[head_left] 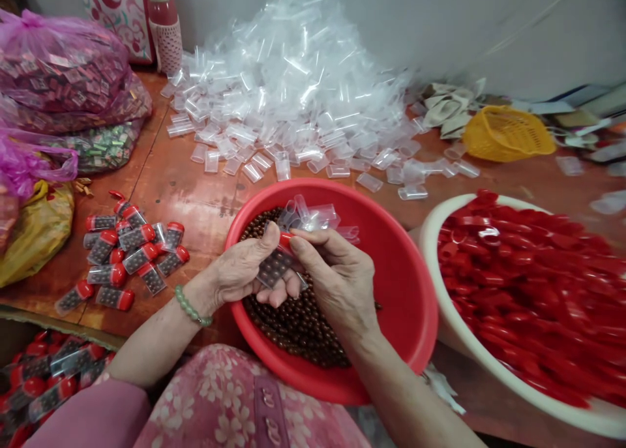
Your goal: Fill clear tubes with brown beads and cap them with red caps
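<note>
My left hand point(249, 265) is closed around a small clear plastic tube point(275, 268) filled with dark brown beads. The fingers of my right hand point(337, 272) pinch a red cap point(285, 240) at the tube's upper end; how far it is seated I cannot tell. Both hands are above a red basin point(405, 291). Loose brown beads point(303, 324) cover its left side, and several empty clear tubes point(317, 216) lie in it behind my hands.
Clear tubes point(303, 76) are heaped at the back. Red caps point(528, 298) fill a white basin point(429, 239) at right. Capped, filled tubes point(139, 239) lie left, with more in a box point(44, 376) below. Knotted plastic bags point(63, 70) and a yellow basket point(508, 134) flank the heap.
</note>
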### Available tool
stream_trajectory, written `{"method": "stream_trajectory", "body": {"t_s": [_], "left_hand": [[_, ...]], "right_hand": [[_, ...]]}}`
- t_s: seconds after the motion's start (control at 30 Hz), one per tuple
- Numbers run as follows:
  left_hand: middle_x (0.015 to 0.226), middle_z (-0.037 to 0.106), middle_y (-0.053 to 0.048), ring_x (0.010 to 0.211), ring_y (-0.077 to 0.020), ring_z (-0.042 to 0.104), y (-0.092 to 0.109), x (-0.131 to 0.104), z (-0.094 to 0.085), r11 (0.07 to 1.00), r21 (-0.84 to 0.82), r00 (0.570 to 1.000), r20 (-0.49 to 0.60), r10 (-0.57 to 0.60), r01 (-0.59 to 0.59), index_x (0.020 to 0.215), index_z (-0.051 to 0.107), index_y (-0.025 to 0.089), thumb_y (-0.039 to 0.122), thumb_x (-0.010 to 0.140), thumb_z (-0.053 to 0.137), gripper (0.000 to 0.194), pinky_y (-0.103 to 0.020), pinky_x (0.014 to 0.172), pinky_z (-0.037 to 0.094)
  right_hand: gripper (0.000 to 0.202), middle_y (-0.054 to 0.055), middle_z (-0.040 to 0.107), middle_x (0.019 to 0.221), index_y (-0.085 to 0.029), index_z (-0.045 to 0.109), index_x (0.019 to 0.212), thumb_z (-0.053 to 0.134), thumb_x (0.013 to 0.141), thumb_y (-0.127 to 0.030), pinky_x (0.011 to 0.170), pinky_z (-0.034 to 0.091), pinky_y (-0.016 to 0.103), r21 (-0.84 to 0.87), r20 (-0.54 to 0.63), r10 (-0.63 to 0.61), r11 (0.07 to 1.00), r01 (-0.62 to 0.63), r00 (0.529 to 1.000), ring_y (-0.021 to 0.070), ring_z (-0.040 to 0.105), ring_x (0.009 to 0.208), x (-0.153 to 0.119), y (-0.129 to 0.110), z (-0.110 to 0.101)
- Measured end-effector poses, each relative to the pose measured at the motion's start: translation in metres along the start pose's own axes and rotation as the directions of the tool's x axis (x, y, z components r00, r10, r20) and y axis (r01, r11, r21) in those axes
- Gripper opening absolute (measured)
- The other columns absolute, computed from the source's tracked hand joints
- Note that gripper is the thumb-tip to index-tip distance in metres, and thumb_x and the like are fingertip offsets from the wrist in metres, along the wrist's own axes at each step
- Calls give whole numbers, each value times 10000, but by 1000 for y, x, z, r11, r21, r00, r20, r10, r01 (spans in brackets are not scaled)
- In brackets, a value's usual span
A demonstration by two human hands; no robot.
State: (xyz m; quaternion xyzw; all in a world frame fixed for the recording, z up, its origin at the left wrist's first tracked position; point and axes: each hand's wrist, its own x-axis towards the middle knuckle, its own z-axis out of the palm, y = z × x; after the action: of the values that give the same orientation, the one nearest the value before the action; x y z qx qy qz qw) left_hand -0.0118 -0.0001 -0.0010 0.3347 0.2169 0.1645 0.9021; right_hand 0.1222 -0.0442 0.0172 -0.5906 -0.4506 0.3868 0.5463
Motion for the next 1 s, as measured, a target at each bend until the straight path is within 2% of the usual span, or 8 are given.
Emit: {"method": "stream_trajectory", "body": {"t_s": [0.17,0.37,0.5,0.67,0.73,0.83,0.9,1.0], "left_hand": [[425,528,-38,324,-48,427,-7,5,5,983,155,979,-163,125,-99,570,627,96,806,815,226,852,-173,335,286],[414,503,-13,325,-41,392,-11,7,8,964,245,935,-306,181,-107,553,581,119,814,807,218,825,-180,358,280],[430,494,3,344,-53,411,-11,9,7,987,105,928,-342,149,-120,574,554,132,822,795,266,779,-184,352,278],[510,549,1,439,-50,480,-10,11,7,983,-11,902,-400,165,-185,615,555,127,770,820,367,701,-170,443,368],[497,535,4,418,-54,470,-10,11,7,986,-5,903,-403,148,-164,610,552,129,773,819,360,705,-181,430,356],[478,508,8,391,-58,451,-11,11,7,988,37,920,-360,152,-148,585,525,137,791,814,323,721,-193,415,337],[479,500,7,401,-54,440,-11,11,7,984,72,930,-322,178,-164,570,504,143,797,821,265,740,-189,425,332],[470,486,6,416,-55,420,-11,11,7,978,113,922,-330,202,-173,561,491,151,793,832,201,756,-186,433,321]], "right_hand": [[220,-87,531,411,-242,604,790,729,756,-420,267,380,230,171,-10,115,979,-112,993,119,471,266,-3,-5,15],[220,-79,555,474,-240,578,802,694,791,-427,289,401,237,105,-34,60,993,-56,998,119,498,289,-2,3,16],[276,-28,649,665,-233,584,997,672,819,-425,462,532,290,-165,123,-149,972,168,981,147,616,464,4,15,0],[613,123,679,1032,-174,567,1081,823,621,-489,798,565,415,-384,344,-404,763,520,847,271,668,929,16,16,-14],[460,79,682,934,-191,576,1046,772,711,-438,728,580,389,-331,318,-346,832,446,882,228,683,806,17,13,-13],[237,-25,648,709,-230,559,973,668,827,-382,500,569,317,-53,271,-90,993,108,958,154,641,494,15,6,-7],[211,-52,639,655,-233,550,915,679,822,-372,415,548,296,134,284,52,987,-93,958,144,613,402,13,1,-3],[237,-50,655,634,-216,560,865,729,774,-355,401,560,298,249,246,129,950,-191,961,151,623,392,12,-5,4]]}}
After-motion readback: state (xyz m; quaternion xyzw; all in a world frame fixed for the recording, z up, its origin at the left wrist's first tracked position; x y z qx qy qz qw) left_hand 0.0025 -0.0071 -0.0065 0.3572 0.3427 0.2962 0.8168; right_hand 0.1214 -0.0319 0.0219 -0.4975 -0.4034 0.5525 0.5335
